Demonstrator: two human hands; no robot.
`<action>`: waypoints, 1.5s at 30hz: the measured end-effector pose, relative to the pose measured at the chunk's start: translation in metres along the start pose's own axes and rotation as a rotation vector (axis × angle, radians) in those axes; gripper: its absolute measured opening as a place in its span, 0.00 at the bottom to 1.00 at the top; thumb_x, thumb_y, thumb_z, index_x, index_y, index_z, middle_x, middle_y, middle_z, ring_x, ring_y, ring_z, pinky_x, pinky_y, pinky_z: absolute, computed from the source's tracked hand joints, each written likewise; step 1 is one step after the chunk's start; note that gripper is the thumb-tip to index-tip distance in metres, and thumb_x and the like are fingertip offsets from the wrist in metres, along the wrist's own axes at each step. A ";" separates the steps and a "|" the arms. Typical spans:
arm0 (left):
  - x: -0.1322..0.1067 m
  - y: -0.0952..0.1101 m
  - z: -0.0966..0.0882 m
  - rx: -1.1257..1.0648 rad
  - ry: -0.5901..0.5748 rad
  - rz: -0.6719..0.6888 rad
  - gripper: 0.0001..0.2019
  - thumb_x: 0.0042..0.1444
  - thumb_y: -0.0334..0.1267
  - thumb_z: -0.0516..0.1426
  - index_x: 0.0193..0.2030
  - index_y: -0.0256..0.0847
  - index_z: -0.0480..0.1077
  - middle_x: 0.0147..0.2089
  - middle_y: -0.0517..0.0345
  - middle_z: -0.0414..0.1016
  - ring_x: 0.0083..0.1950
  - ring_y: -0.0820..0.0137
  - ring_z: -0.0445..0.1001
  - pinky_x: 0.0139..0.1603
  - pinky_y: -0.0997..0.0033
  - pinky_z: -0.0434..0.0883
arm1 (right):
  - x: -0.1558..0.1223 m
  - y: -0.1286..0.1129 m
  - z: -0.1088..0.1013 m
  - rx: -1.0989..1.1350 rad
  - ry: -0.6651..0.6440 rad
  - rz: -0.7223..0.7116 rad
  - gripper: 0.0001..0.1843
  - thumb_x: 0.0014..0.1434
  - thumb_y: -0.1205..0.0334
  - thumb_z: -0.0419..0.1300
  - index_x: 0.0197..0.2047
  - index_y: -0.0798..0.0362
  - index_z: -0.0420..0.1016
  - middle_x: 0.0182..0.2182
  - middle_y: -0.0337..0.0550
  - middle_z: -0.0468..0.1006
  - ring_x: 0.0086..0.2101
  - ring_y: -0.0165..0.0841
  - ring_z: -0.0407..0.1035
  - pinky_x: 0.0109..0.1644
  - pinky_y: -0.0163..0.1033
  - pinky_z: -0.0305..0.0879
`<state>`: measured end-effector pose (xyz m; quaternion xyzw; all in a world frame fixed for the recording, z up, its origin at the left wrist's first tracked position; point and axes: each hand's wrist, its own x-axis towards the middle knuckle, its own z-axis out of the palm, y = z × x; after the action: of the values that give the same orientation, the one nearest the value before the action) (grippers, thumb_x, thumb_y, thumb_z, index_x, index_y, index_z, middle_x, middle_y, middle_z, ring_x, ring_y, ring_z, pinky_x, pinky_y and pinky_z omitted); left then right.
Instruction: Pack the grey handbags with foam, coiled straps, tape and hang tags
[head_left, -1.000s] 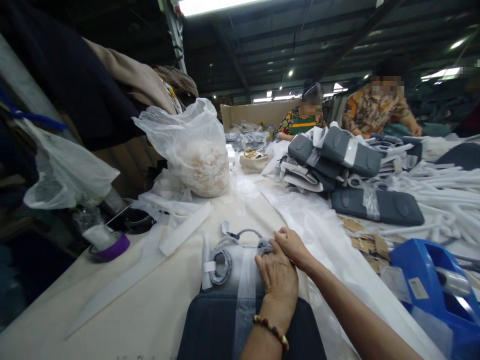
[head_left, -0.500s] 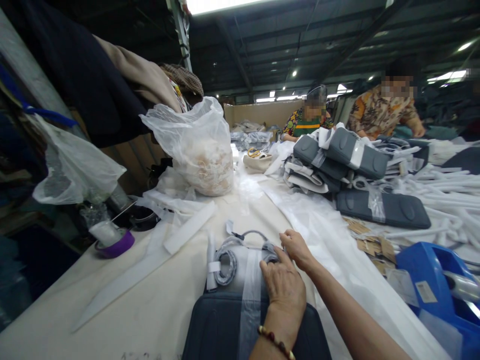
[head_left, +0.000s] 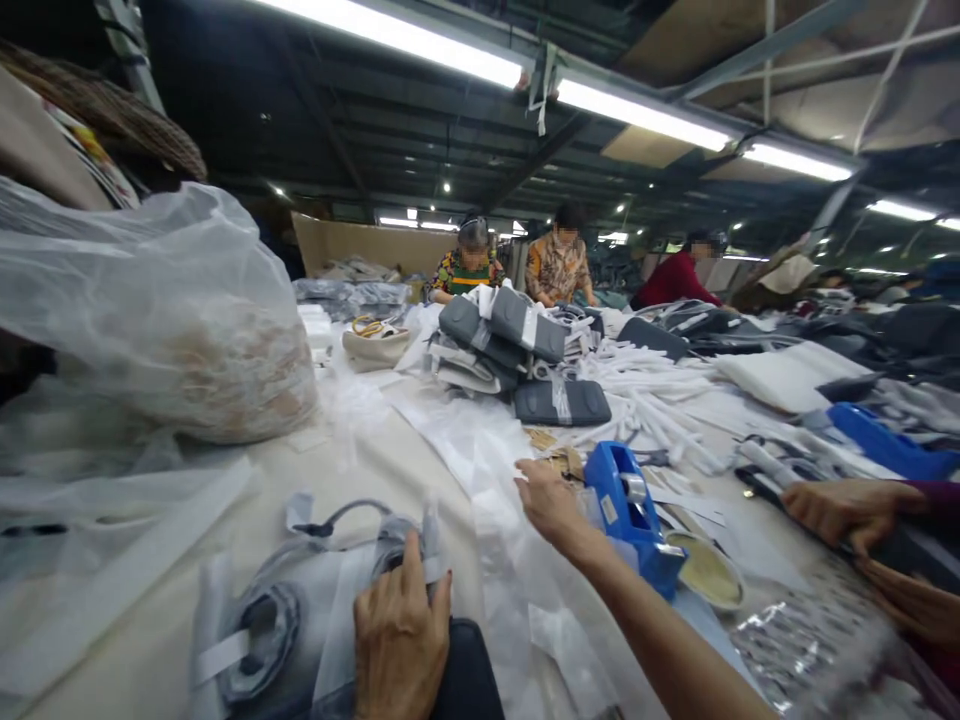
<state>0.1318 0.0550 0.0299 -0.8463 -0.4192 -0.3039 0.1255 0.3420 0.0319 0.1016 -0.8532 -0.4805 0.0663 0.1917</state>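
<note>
A dark grey bag (head_left: 469,665) lies in front of me at the bottom edge, partly cut off. Its top carries a coiled, plastic-wrapped handle (head_left: 259,640) bound with a white strip, and a thin grey cord. My left hand (head_left: 401,630) rests on the bag, index finger stretched over the wrapped handle part on the right and thumb spread away. Its other fingers are partly hidden. My right hand (head_left: 551,505) hovers left of a blue tape dispenser (head_left: 622,500), fingers loosely stretched, nothing visible in it.
Stacked grey bags (head_left: 510,335) lie ahead, near many white foam tubes (head_left: 649,375). A large translucent plastic bag (head_left: 225,350) bulges at the left. Beside the dispenser is a round shallow dish (head_left: 709,570). A co-worker's hands (head_left: 855,510) work at the right; other people stand beyond.
My view has swung right, bringing in the co-worker's hands. My right hand has left the bag's handle area and moved right towards the tape dispenser. My left hand stays on the bag.
</note>
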 end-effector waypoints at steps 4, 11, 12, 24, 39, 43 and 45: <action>-0.004 -0.003 0.007 -0.004 0.109 0.035 0.18 0.65 0.37 0.44 0.53 0.26 0.61 0.37 0.45 0.76 0.34 0.63 0.74 0.36 0.64 0.65 | 0.020 0.064 -0.025 -0.224 0.018 0.151 0.12 0.63 0.59 0.56 0.47 0.56 0.70 0.47 0.47 0.72 0.48 0.39 0.66 0.54 0.53 0.61; -0.007 -0.007 0.014 -0.051 0.127 0.044 0.19 0.64 0.39 0.46 0.59 0.31 0.57 0.37 0.49 0.77 0.35 0.65 0.75 0.38 0.64 0.65 | 0.060 0.083 -0.018 -0.298 -0.093 0.200 0.12 0.62 0.57 0.56 0.45 0.55 0.71 0.45 0.45 0.73 0.44 0.36 0.69 0.49 0.49 0.66; -0.007 -0.008 0.015 -0.056 0.122 0.044 0.20 0.64 0.38 0.46 0.60 0.33 0.56 0.37 0.50 0.77 0.34 0.65 0.74 0.38 0.64 0.65 | 0.065 0.081 -0.014 -0.292 -0.103 0.212 0.13 0.62 0.57 0.56 0.46 0.56 0.71 0.45 0.45 0.73 0.44 0.36 0.69 0.48 0.48 0.67; -0.012 -0.012 0.026 -0.062 0.186 0.078 0.29 0.63 0.37 0.49 0.68 0.33 0.42 0.35 0.53 0.76 0.32 0.68 0.73 0.35 0.67 0.64 | 0.082 0.081 0.019 -0.084 -0.087 0.308 0.15 0.61 0.58 0.58 0.49 0.57 0.69 0.48 0.49 0.71 0.45 0.37 0.68 0.48 0.48 0.67; -0.014 -0.009 0.025 -0.114 0.175 0.030 0.25 0.61 0.36 0.50 0.64 0.34 0.51 0.36 0.54 0.76 0.33 0.67 0.73 0.38 0.66 0.64 | 0.089 0.093 -0.086 0.686 -0.034 0.255 0.10 0.63 0.59 0.56 0.37 0.58 0.69 0.27 0.35 0.70 0.22 0.22 0.63 0.23 0.29 0.63; -0.012 -0.007 0.021 -0.111 0.183 0.029 0.21 0.61 0.35 0.50 0.60 0.31 0.56 0.34 0.53 0.75 0.33 0.67 0.72 0.37 0.66 0.63 | 0.082 0.089 -0.096 0.796 0.005 0.217 0.10 0.63 0.60 0.56 0.35 0.58 0.68 0.25 0.33 0.67 0.20 0.21 0.60 0.21 0.28 0.59; -0.011 -0.005 0.017 -0.107 0.179 0.021 0.20 0.61 0.34 0.49 0.59 0.30 0.58 0.33 0.53 0.75 0.33 0.67 0.72 0.37 0.65 0.63 | 0.079 0.087 -0.101 0.838 0.016 0.192 0.10 0.63 0.60 0.56 0.33 0.58 0.68 0.24 0.32 0.66 0.19 0.21 0.58 0.20 0.27 0.58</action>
<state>0.1299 0.0594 0.0094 -0.8256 -0.3806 -0.3989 0.1203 0.4831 0.0316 0.1664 -0.7429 -0.3291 0.2668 0.5183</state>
